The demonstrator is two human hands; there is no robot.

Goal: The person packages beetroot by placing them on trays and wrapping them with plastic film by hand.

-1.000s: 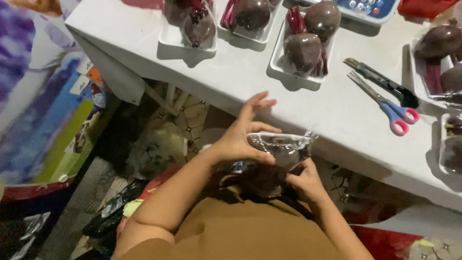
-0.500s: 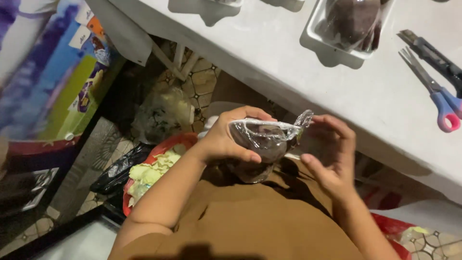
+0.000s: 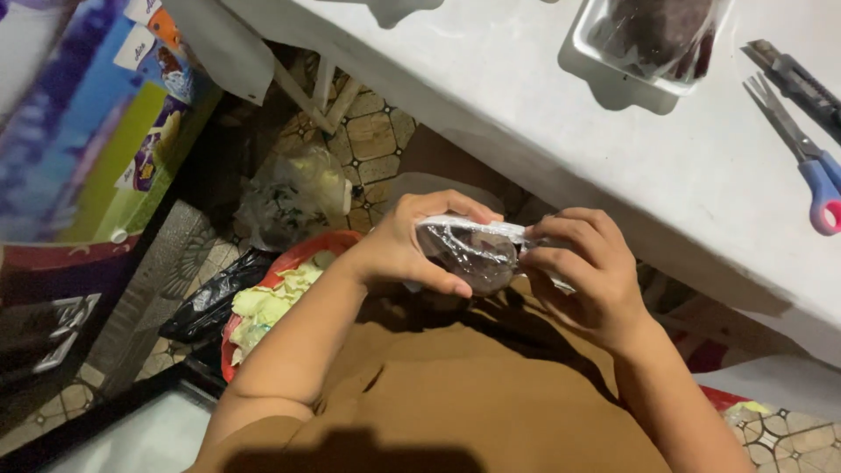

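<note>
I am holding a small wrapped tray (image 3: 473,254) in front of my chest, below the near edge of the white desk (image 3: 526,114), with both hands closed around it. My left hand (image 3: 412,245) is cupping its left end, thumb lying along the front under the clear film and fingers curled over the top rim, so that grip is pressed onto the tray. My right hand (image 3: 583,271) is now pinching the tray's right end, fingertips meeting on the bunched film there; half a second ago this hand was held open just beside the tray, palm facing it, and a tail of film was sticking up at that corner. Now that tail is tucked under my fingers. The dark round piece inside is showing through the film between my two hands.

The view has dipped since then: the tray of dark pieces (image 3: 653,39) on the desk is sitting higher in the picture, and the scissors (image 3: 802,153) with blue and pink handles are lying at the right edge beside a utility knife (image 3: 793,74). On the floor to my left, a red basin (image 3: 263,302) of pale green leaves is standing near a crumpled plastic bag (image 3: 293,197).
</note>
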